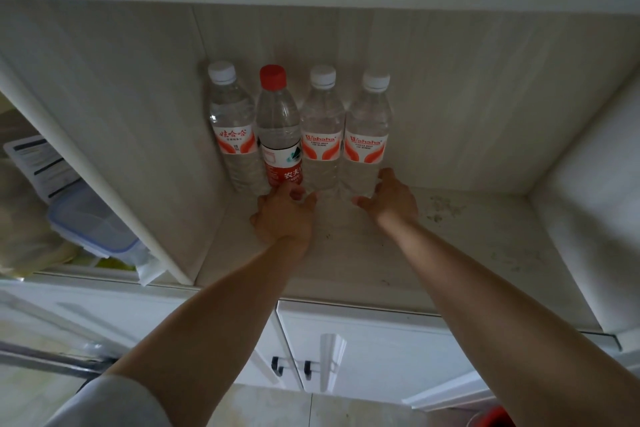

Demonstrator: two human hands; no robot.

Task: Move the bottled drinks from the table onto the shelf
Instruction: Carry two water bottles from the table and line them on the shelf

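Head view is showing both hands at the shelf's (346,253) back edge: left hand (284,215) seemingly gripping the slick, full red-capped bottle's (278,128) base, right hand (391,199) cupping the end bottle (367,135).

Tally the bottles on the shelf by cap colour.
White cap: 3
Red cap: 1
Total: 4 bottles, standing in one row on the shelf.
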